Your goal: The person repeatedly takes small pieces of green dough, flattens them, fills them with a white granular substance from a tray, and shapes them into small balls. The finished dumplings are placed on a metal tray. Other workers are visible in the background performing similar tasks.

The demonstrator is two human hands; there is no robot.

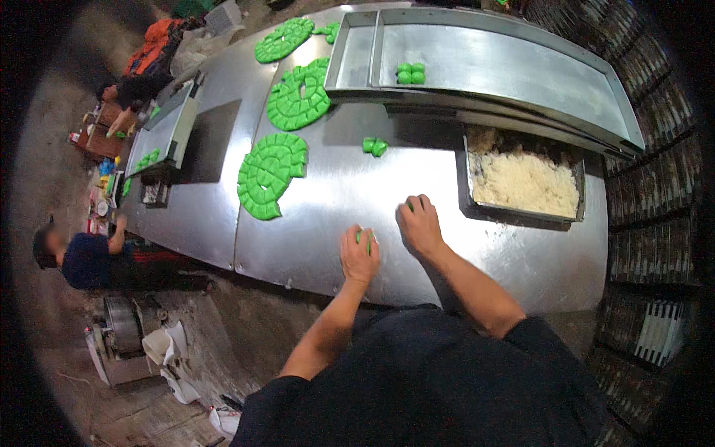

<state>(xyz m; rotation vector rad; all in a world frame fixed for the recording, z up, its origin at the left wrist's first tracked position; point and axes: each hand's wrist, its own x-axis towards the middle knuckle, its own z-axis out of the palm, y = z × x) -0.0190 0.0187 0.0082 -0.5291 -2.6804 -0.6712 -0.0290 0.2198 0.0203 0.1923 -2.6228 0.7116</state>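
Observation:
My left hand (359, 255) presses down on a small green dough piece (365, 237) on the steel table (335, 194), its fingers curled over it. Beside it my right hand (420, 226) lies palm down over another green piece (410, 204), of which only an edge shows. Two green dough pieces (375, 146) lie loose further back on the table. Three round green slabs cut into small blocks lie to the left: one close by (269, 173), one in the middle (299, 94), one far away (284, 39).
A steel pan of white shredded filling (523, 181) sits to the right. Behind it a long steel tray (506, 67) holds three green balls (410, 73). At the left a person in a dark blue top (88, 257) sits low, and another person (126, 97) is further back.

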